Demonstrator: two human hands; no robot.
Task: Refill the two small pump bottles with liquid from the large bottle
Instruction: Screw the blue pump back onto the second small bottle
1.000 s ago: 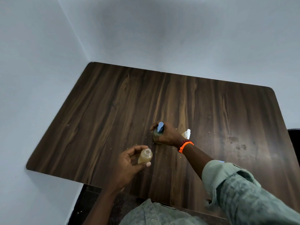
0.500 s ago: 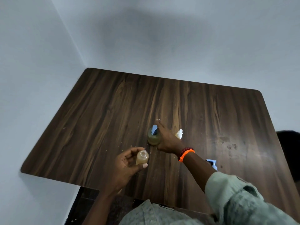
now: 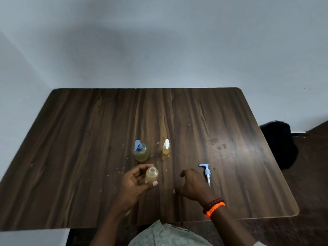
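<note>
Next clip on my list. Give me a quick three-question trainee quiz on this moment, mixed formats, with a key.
1. True or false: the open small bottle in the left hand has its pump screwed on.
2. Multiple choice: the loose blue pump lies (A) on the table beside the right hand, (B) inside the large bottle, (C) on the floor.
3. Fill in: the small bottle standing to the right of the large bottle has a ____ pump top.

Key: 1 false; 2 A; 3 white.
</note>
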